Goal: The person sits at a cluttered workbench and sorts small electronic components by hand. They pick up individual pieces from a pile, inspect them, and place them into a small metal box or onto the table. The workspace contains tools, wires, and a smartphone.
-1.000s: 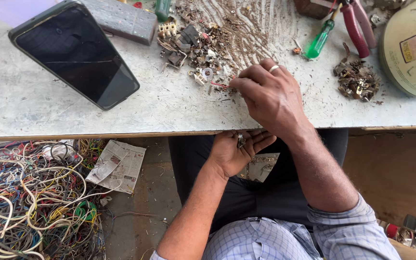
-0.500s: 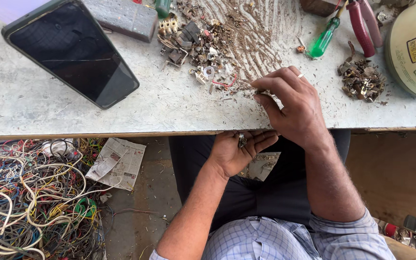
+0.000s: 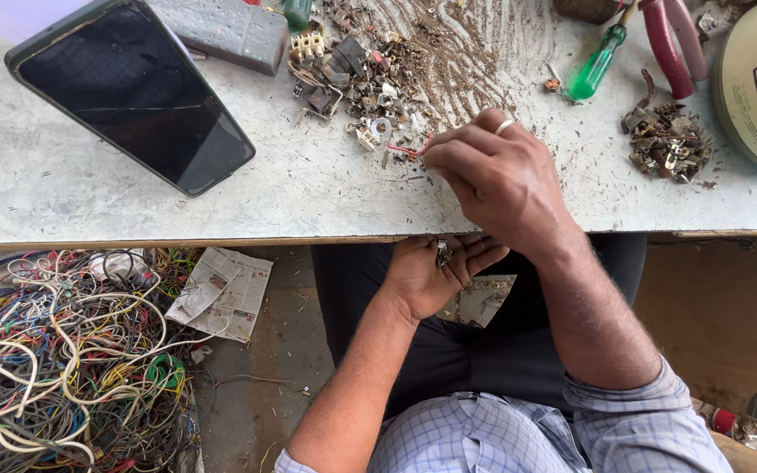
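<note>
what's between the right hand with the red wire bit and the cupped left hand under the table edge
Only the pale worktop's front edge. The right hand pinches a short red wire piece on top; the left hand, cupped below the edge with small metal parts, lies almost directly beneath. Nothing else visible stands between them.

The right hand (image 3: 501, 180) is stretched forward with the palm down, and its fingertips (image 3: 435, 156) are pinched together. The left hand (image 3: 435, 271) is lower, near the lap, palm up and cupped, forearm bare.
</note>
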